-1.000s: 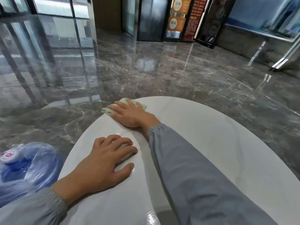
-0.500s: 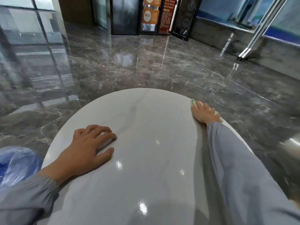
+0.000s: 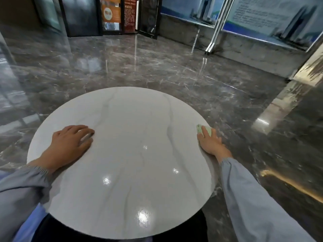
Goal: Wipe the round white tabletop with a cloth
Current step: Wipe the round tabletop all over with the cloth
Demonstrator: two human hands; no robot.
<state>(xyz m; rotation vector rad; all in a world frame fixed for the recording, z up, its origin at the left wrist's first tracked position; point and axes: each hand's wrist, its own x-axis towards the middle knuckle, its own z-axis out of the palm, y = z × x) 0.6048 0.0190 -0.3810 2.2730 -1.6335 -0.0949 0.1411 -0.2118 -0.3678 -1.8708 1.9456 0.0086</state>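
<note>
At the desk's (image 3: 131,172) right edge, wiping under way
Your right hand (image 3: 212,145) presses the cloth (image 3: 208,131) with straight fingers (image 3: 202,135); left hand (image 3: 70,145) rests open, holding nothing; desk looks glossy, remainder unclear.

The tabletop (image 3: 122,154) is a white, stone-look slab with faint grey veins. Its finish is smooth and glossy, and it reflects sharp spots of light. The cloth (image 3: 209,131) is a soft, matt, pale green textile. The sleeves (image 3: 253,198) are thin, matt, grey-blue woven fabric, gathered at the cuffs. The floor (image 3: 157,70) is dark brown-grey, marble-look stone with white veins, polished to a mirror gloss. The posts (image 3: 217,25) at the right are smooth, bright metal. The wall panels (image 3: 262,18) have a glossy printed face.
</note>
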